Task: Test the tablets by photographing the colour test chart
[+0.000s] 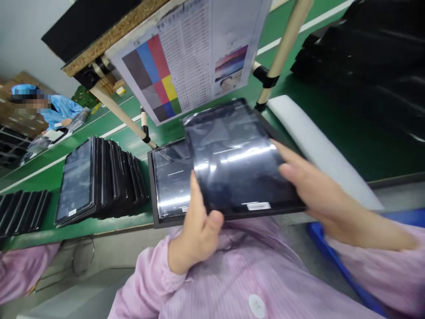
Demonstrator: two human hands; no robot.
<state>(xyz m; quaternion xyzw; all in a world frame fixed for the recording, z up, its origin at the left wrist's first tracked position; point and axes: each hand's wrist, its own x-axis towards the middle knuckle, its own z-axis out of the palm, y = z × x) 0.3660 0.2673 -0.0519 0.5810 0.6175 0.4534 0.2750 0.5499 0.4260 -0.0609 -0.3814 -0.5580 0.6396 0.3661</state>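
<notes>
A dark, glossy screen panel [235, 164] with a small white label along its lower edge is held up in front of me. My left hand [201, 226] grips its lower left side, thumb near the bottom edge. On the right side, my right hand [307, 181] holds the same panel, its thumb pointing over the front. Partly behind it, a second dark screen [172, 181] lies in a black frame on the green bench. The held panel hides the right part of that frame.
Several upright panels [106, 177] lean in a row at left, with more [25, 212] beyond. A printed chart [186, 57] hangs above on a pipe rack [282, 48]. White foam [322, 150] and black wrapped items [368, 66] are at right. A person [56, 108] works far left.
</notes>
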